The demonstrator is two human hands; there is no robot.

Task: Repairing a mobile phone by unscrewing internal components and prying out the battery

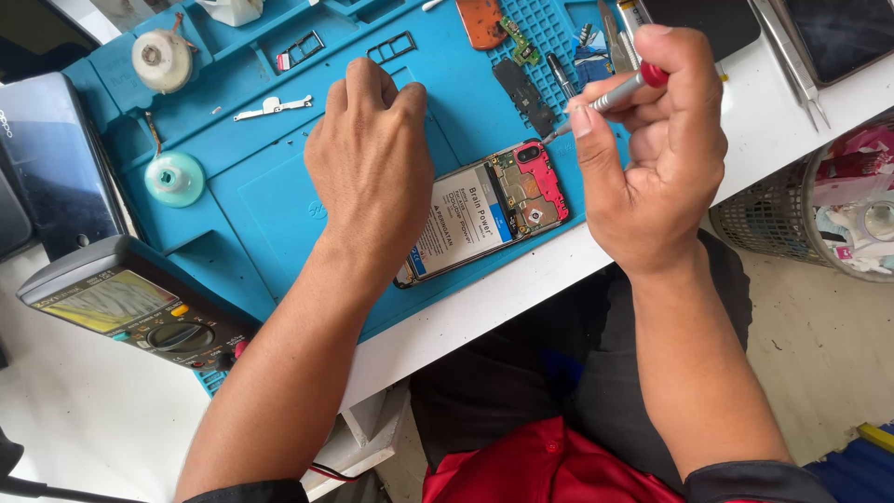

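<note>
An opened phone (489, 216) with a red frame, its white battery and circuit board bare, lies on a blue work mat (270, 200). My left hand (371, 163) rests curled on the phone's left end and holds it down. My right hand (652, 140) grips a silver screwdriver (610, 95) with a red cap. The screwdriver's tip sits just above the phone's top corner, beside the camera. A black plastic cover piece (523, 93) lies on the mat just beyond the phone.
A multimeter (135, 312) lies at the mat's near left corner. A dark phone (51, 158) sits left. Small parts, card trays (300, 48), an orange piece (480, 20) and tweezers (792, 61) lie at the back. A waste basket (819, 205) stands right of the white table.
</note>
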